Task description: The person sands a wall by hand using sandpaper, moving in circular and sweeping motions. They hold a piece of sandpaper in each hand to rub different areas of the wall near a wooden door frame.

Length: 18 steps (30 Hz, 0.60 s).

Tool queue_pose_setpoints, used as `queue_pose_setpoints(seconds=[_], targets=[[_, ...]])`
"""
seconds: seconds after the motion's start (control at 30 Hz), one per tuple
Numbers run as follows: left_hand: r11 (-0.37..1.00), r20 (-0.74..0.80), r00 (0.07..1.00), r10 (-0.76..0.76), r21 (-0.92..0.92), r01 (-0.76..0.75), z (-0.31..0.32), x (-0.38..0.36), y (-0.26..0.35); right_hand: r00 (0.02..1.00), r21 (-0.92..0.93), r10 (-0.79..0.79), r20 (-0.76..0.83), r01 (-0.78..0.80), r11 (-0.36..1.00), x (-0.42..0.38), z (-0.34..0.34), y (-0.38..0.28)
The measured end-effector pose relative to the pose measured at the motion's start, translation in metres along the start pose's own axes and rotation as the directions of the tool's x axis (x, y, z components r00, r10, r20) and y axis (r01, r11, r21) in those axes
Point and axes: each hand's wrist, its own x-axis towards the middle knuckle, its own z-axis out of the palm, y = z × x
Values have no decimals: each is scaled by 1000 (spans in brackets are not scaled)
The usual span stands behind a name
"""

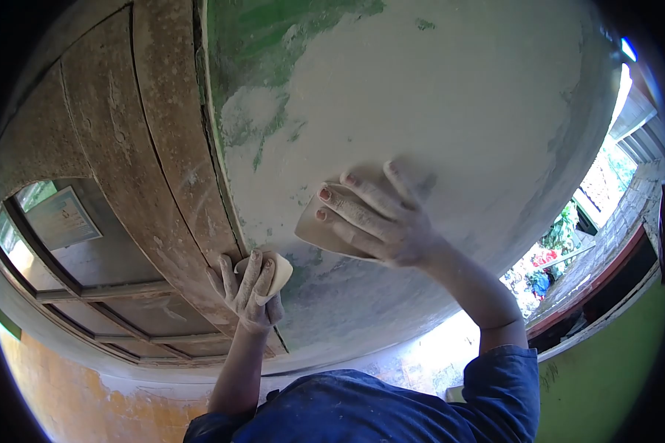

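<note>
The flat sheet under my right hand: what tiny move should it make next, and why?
I'd probably slide the flat sheet a little up and left across the wall, keeping the right hand spread over it. The pale coating looks fairly even above that hand, but patches of green paint show through at the upper left.

1. Window (100, 264) noted at left, divided by crossed bars (89, 294); tilted sheet (63, 218) seen within.
2. Yellow-orange wall (59, 391) recorded, lower left.
3. Green wall (595, 376) recorded, lower right.
4. Leafy plants (564, 225) and corrugated roofing (646, 144) observed outdoors, right.
</note>
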Motion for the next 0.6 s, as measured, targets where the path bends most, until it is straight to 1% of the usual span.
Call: queue_pose_setpoints(seconds=[0.03,0.07,0.1,0.13,0.17,0.2,0.27,0.3,0.33,0.37,0.4,0.43,0.5,0.53,0.57,0.6], targets=[[1000,-7,1000,5,2,-5,0,0,0,984,22,-97,149,94,995,2,-8,4],[1000,-12,1000,0,-20,0,1,-1,-1,994,-167,-103,-32,96,981,11,-7,29],[999,-17,1000,-8,-43,7,2,-1,-1,994,-172,-108,-36,100,980,23,-15,46],[999,-22,1000,-7,-43,7,2,0,0,983,-168,107,-150,-132,977,37,-29,59],[999,-18,1000,-7,-39,6,1,1,0,913,-136,314,-259,-357,924,44,-36,65],[999,-15,1000,-6,-34,5,1,2,1,914,-137,311,-262,-354,925,48,-32,59],[1000,-20,1000,3,-22,-3,2,0,0,951,-89,231,-204,-253,963,57,-15,33],[1000,-20,1000,11,-15,-11,2,0,-1,950,-87,229,-211,-251,964,55,-13,20],[1000,-24,1000,14,-10,-14,2,0,-1,996,-70,90,-9,-90,993,52,-12,6],[1000,-23,1000,9,-16,-10,2,0,0,980,-23,-62,189,67,997,49,-11,0],[1000,-22,1000,4,-22,-4,2,0,0,992,-112,-118,36,122,986,53,-6,11],[1000,-26,1000,4,-19,-4,3,-1,0,992,-113,-123,33,126,986,61,-7,26],[994,-51,996,-70,-83,66,5,-2,2,978,-272,-12,-210,-46,961,79,-21,48],[995,-53,996,-70,-81,65,4,-1,2,967,-275,99,-234,-163,947,84,-29,46],[996,-52,997,-63,-74,59,3,0,3,967,-276,97,-236,-162,947,82,-22,42],[996,-53,997,-57,-65,54,3,0,2,975,-188,58,-215,-100,977,80,-9,37]])
